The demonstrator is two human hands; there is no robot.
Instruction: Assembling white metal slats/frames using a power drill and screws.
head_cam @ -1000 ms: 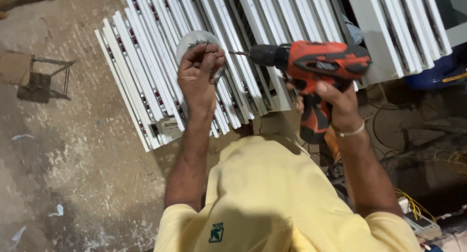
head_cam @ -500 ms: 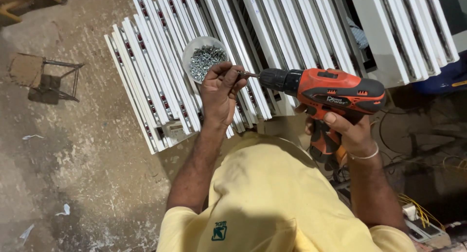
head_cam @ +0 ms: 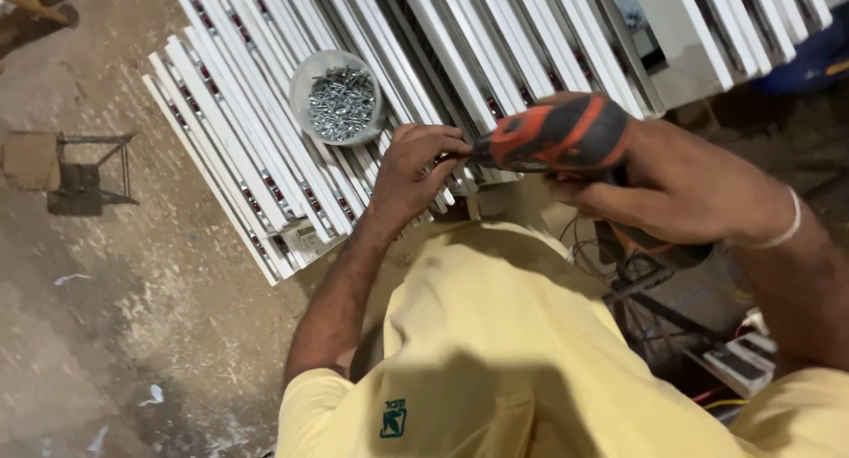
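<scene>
Over white slats (head_cam: 265,148) | right hand (head_cam: 681,188) grips red-black (scuffed) drill (head_cam: 553,135)

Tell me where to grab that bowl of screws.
Grip the round grey bowl by its rim from above or its free far-left side. It sits upright and full on the white profiles; the left hand crowds the near-right side.

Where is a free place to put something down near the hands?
Bare concrete floor left of the white profiles, below the small wire stand. Crowded: around the screw bowl, left hand, right hand, drill.
</scene>
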